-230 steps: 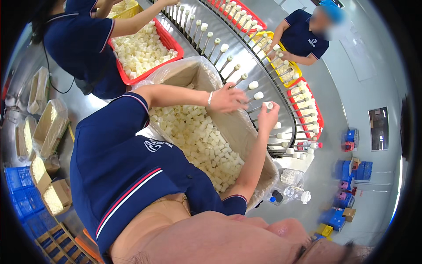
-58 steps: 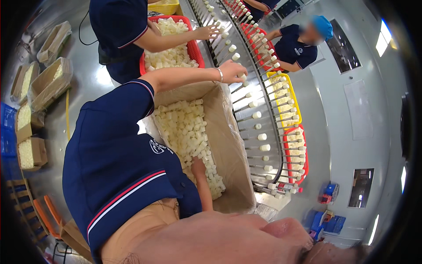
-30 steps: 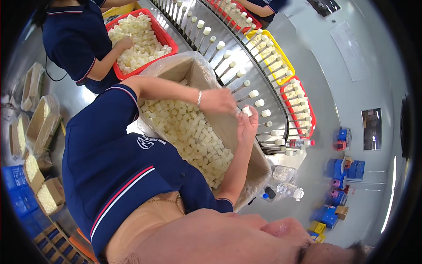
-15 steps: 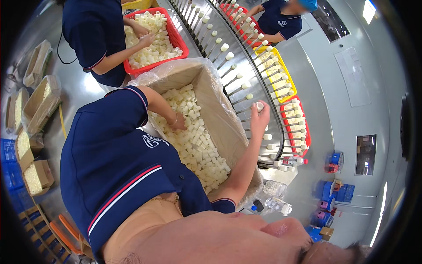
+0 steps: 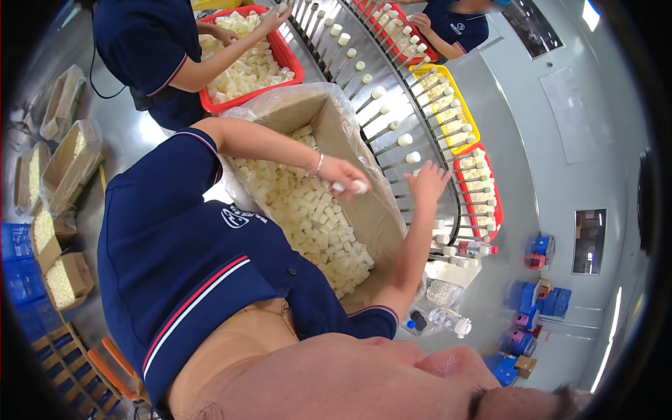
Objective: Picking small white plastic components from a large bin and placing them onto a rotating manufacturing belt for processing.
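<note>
My left hand (image 5: 341, 176), a bracelet on its wrist, is over the deep plastic-lined carton (image 5: 350, 157). Its fingers are closed on short white plastic cylinders (image 5: 360, 187); at least two show. Below it, loose cylinders of the same kind (image 5: 318, 217) fill the carton's bottom. Farther right, my right hand (image 5: 428, 185) is at the row of metal rods along the conveyor (image 5: 392, 146). A white piece shows at its fingertips, partly hidden, and its fingers look closed about it. Many nearby rods carry a white cylinder (image 5: 411, 158) on the end.
At the far left, a co-worker (image 5: 147, 49) reaches from a red basket (image 5: 297, 66) to the rods. Across the conveyor is another person (image 5: 455, 28). Beyond the rods stand yellow (image 5: 465, 112) and red baskets (image 5: 495, 203). A clear bottle (image 5: 448, 320) lies near my right elbow.
My left hand has risen out of the pile with white cylinders in it and moved right. My right hand has shifted slightly right along the rods. The co-worker's hand has lifted toward the rods.
</note>
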Available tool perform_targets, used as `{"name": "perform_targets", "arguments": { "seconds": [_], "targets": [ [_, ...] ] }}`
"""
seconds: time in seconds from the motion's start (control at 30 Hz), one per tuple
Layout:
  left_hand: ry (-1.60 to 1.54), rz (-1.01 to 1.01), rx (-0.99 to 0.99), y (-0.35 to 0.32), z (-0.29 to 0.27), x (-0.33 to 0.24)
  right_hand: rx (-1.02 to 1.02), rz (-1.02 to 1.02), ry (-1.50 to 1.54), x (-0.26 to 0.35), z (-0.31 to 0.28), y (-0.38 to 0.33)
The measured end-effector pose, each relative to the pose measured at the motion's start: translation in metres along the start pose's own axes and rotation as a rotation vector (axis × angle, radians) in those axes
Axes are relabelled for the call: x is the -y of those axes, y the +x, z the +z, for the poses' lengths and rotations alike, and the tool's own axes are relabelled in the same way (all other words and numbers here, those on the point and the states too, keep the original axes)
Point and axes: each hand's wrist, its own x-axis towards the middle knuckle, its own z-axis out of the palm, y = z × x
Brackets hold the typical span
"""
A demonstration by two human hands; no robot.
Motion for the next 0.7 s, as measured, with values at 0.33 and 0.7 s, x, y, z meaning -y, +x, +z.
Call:
{"name": "perform_targets", "arguments": {
  "seconds": [0.33, 0.7],
  "targets": [
    [0.023, 0.069, -0.077, 0.019, -0.020, -0.058, -0.327, -0.234, 1.134, 0.066, -0.050, -0.064],
    [-0.023, 0.257, -0.294, 0.007, -0.050, -0.052, -0.331, 0.105, 1.417, 0.036, -0.008, -0.019]
  ]
}}
